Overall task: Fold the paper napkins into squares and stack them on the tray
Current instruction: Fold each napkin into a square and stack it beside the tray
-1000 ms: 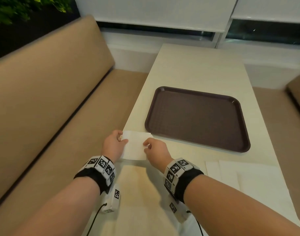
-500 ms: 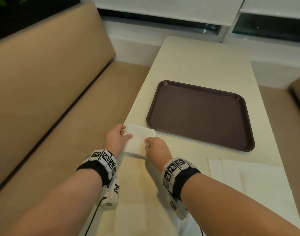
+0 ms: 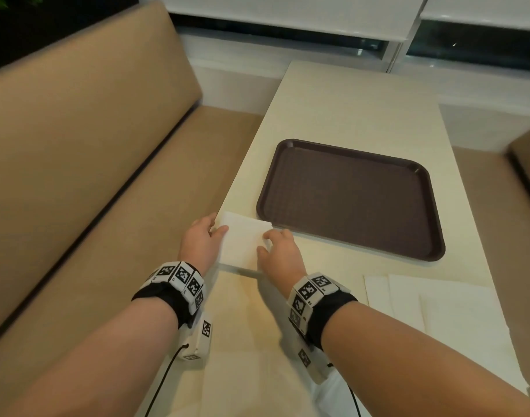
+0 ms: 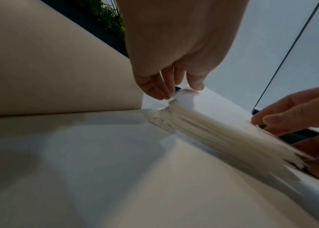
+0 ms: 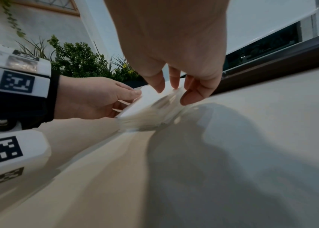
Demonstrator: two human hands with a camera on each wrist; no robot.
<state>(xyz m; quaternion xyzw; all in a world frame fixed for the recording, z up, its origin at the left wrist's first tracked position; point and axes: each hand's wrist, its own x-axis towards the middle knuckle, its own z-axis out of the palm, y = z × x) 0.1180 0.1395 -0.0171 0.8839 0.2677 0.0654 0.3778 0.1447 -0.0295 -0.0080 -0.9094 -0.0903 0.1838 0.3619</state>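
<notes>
A folded white napkin hangs just above the table's left edge, its far corner at the near left corner of the dark brown tray. My left hand pinches its left side, thumb on top. My right hand pinches its right side. In the left wrist view the napkin shows several layered edges between my left hand and my right hand. In the right wrist view my right hand grips the blurred napkin opposite my left hand. Nothing lies on the tray.
Unfolded napkins lie spread at the table's near right. Another flat sheet lies under my wrists. A tan bench seat runs along the left of the cream table. A window wall closes the far end.
Both hands have carried the folded napkin a little forward, so that its far corner now reaches the tray's near left corner. The grip on both sides is unchanged.
</notes>
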